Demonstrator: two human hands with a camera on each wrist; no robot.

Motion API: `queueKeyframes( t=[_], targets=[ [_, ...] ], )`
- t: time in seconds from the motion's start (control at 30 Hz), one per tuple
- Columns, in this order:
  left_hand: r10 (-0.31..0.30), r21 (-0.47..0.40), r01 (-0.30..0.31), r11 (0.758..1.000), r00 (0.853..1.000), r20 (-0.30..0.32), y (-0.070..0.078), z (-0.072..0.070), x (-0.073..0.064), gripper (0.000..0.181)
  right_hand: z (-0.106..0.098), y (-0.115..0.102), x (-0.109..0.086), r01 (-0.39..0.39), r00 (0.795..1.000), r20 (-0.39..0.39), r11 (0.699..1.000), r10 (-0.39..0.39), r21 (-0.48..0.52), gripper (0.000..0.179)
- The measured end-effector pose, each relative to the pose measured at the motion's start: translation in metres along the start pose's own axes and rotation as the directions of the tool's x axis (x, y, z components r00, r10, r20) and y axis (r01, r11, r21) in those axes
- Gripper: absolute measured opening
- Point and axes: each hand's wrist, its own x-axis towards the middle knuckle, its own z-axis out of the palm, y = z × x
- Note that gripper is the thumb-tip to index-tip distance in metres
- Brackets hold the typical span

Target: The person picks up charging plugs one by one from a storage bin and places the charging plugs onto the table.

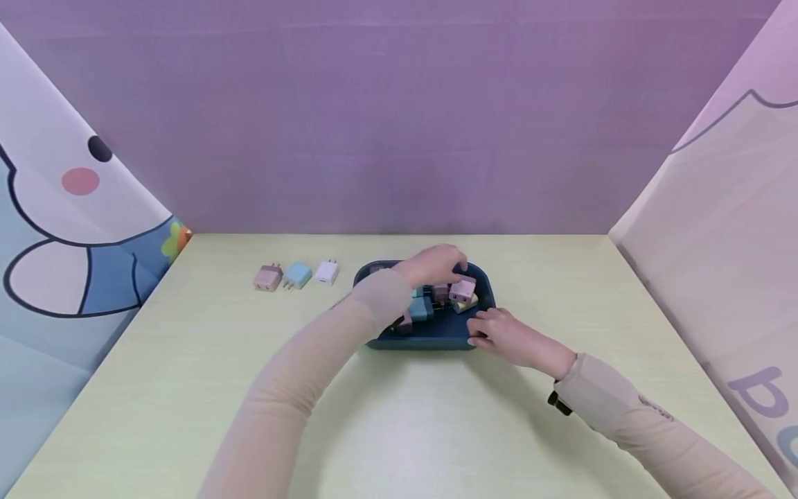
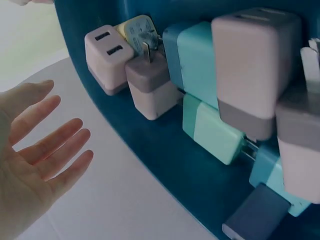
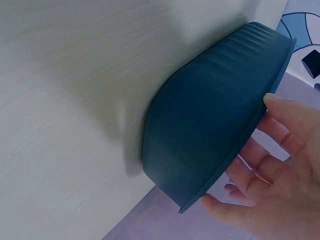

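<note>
A dark blue plastic basin [image 1: 430, 343] stands on the table, holding several charger plugs. My left hand [image 1: 434, 265] reaches over its far side, near a pink charger [image 1: 463, 289] with a yellow charger [image 1: 465, 305] beside it. In the left wrist view the left hand [image 2: 42, 145] has its fingers spread and holds nothing. Blue, green and pink-grey chargers, among them a blue one [image 1: 420, 309], lie in the basin, partly hidden by my left arm. My right hand [image 1: 508, 336] grips the basin's near right corner, thumb against the rim [image 3: 232, 152] and fingers inside.
Left of the basin, a pink charger [image 1: 268, 277], a blue charger [image 1: 297, 275] and a white charger [image 1: 327, 272] lie in a row on the pale table [image 1: 187, 360]. A purple cloth wall [image 1: 399, 138] rises behind, with printed panels at both sides.
</note>
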Motion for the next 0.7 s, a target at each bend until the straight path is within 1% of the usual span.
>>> queueKeyframes(
  t=[0.13, 0.4, 0.7],
  targets=[
    [0.005, -0.001, -0.005, 1.000, 1.000, 0.004, 0.004, 0.003, 0.005, 0.030, 0.000, 0.000, 0.000, 0.004, 1.000, -0.003, 1.000, -0.004, -0.004, 0.022],
    [0.029, -0.014, -0.029, 0.999, 0.999, 0.032, 0.009, 0.009, 0.011, 0.032, 0.001, 0.001, 0.000, 0.010, 1.000, -0.009, 1.000, -0.010, -0.010, 0.022],
    [0.047, -0.041, -0.045, 0.998, 0.997, 0.065, 0.013, 0.016, 0.020, 0.027, 0.000, 0.001, 0.000, 0.005, 1.000, -0.014, 1.000, -0.005, -0.019, 0.023]
  ],
)
